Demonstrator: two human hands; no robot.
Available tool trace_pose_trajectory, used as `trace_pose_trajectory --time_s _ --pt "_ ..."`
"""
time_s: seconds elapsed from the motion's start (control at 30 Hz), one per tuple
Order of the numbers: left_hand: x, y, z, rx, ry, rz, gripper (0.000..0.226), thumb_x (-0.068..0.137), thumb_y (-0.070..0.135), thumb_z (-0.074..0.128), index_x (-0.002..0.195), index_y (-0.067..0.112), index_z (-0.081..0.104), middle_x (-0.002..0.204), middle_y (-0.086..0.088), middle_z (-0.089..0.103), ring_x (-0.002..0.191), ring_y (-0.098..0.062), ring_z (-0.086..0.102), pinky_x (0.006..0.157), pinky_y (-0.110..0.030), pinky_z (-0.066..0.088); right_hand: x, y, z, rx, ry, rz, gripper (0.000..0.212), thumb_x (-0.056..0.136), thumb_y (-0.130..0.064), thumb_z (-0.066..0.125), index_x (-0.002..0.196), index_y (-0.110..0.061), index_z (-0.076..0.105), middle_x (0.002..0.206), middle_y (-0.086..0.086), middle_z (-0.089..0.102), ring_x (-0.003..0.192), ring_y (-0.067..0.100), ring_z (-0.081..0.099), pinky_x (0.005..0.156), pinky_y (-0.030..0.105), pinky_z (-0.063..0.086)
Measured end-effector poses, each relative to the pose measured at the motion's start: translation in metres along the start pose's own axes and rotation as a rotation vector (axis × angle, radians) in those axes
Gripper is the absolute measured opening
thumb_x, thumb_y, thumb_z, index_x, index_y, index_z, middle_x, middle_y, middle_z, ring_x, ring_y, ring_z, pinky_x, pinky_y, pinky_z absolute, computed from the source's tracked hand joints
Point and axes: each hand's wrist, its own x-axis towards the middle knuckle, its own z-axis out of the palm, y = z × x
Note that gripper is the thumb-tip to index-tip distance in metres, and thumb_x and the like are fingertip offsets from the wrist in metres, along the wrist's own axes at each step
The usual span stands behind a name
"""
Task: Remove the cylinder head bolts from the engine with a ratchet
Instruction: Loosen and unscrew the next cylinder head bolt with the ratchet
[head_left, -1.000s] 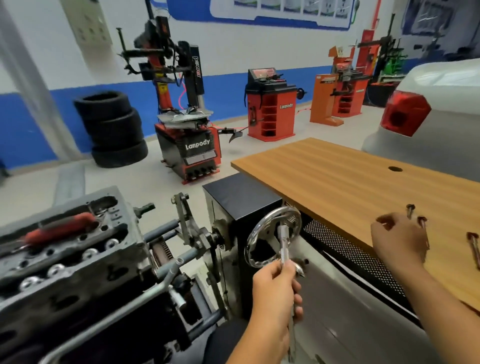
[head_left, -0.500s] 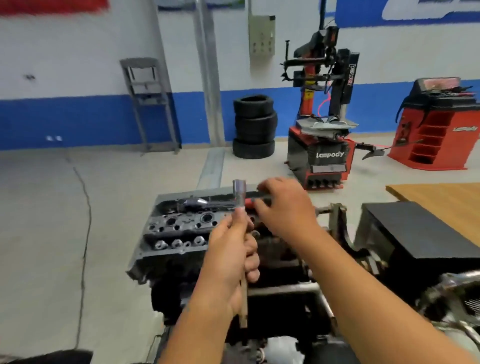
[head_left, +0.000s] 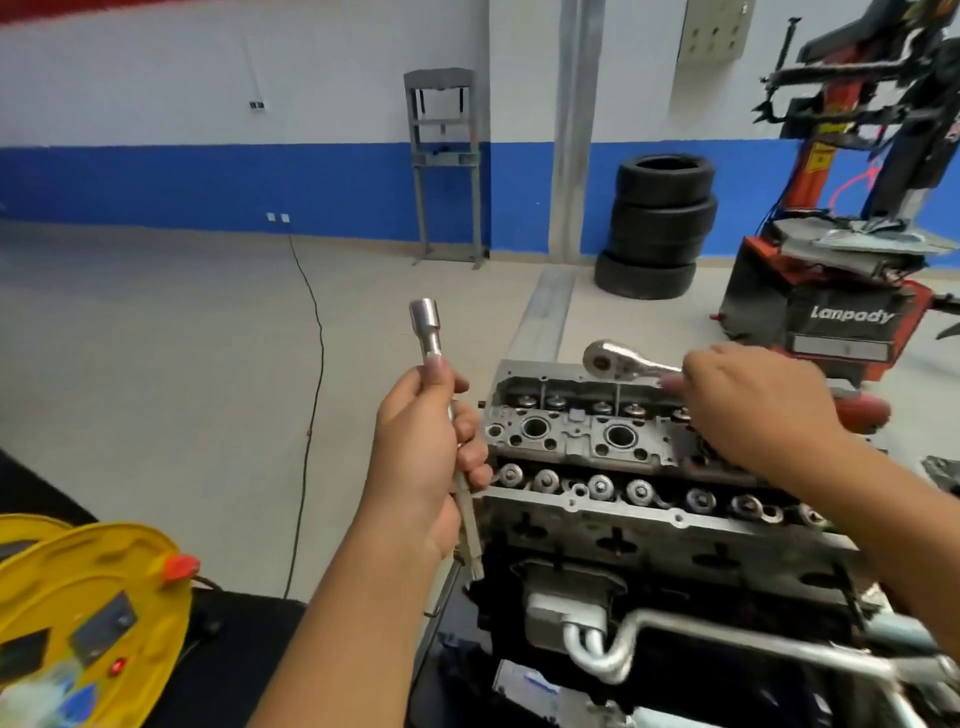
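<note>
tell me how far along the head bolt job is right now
Done: nothing in this view shows a bolt already out. In hand: the left hand grips a long socket extension held upright, apart from the engine, while the right hand holds the ratchet over the engine's far edge. The two tools are not joined. Left: fit extension to ratchet, seat it, and loosen the bolts.
</note>
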Motion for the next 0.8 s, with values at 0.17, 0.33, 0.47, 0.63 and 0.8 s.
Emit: trace_pose_trajectory --time_s 0.17,0.33,0.47,0.63,0.8 --pt "0.036 0.006 0.066 -0.087 -0.139 0.084 0.044 0.105 0.057 0.045 0.079 0.021 0.047 0.055 0.005 0.038 0.043 -0.012 0.033 0.041 -0.024 0.034 0.026 0.064 -0.057 1.292 0.193 0.535 0.044 0.101 -0.053 0.054 0.074 -0.019 0.063 0.058 0.001 0.057 0.046 0.022 0.052 0.046 0.032 0.046" --pt "0.055 -0.019 0.173 -0.150 -0.333 0.087 0.050 0.097 0.062 0.056 0.071 0.022 0.044 0.051 0.005 0.031 0.041 -0.013 0.030 0.041 -0.024 0.032 0.015 0.140 -0.089 1.777 0.323 0.611 0.031 0.106 -0.051 0.048 0.108 -0.020 0.056 0.062 -0.005 0.051 0.041 0.009 0.037 0.045 0.020 0.040" --pt "0.061 -0.053 0.247 -0.144 -0.432 0.056 0.051 0.101 0.054 0.057 0.066 0.021 0.039 0.048 0.004 0.029 0.039 -0.014 0.029 0.041 -0.025 0.030 -0.018 0.170 -0.092 1.633 0.379 0.471 0.013 0.104 -0.013 0.056 0.106 -0.022 0.047 0.068 0.004 0.056 0.045 0.012 0.040 0.046 0.024 0.035" --pt "0.067 -0.087 0.284 -0.211 -0.427 0.050 0.053 0.105 0.047 0.053 0.060 0.023 0.039 0.048 0.003 0.030 0.038 -0.012 0.028 0.041 -0.023 0.029 -0.039 0.173 -0.075 1.502 0.334 0.561 0.008 0.104 -0.013 0.060 0.103 -0.019 0.054 0.068 0.011 0.060 0.045 0.013 0.032 0.046 0.025 0.028" --pt "0.075 -0.100 0.293 -0.236 -0.494 0.086 0.057 0.101 0.054 0.053 0.054 0.027 0.037 0.048 0.005 0.027 0.039 -0.013 0.025 0.042 -0.023 0.028 -0.043 0.173 -0.055 1.593 0.298 0.657 0.011 0.105 -0.030 0.060 0.101 -0.020 0.056 0.070 0.014 0.060 0.043 0.013 0.030 0.047 0.023 0.026"
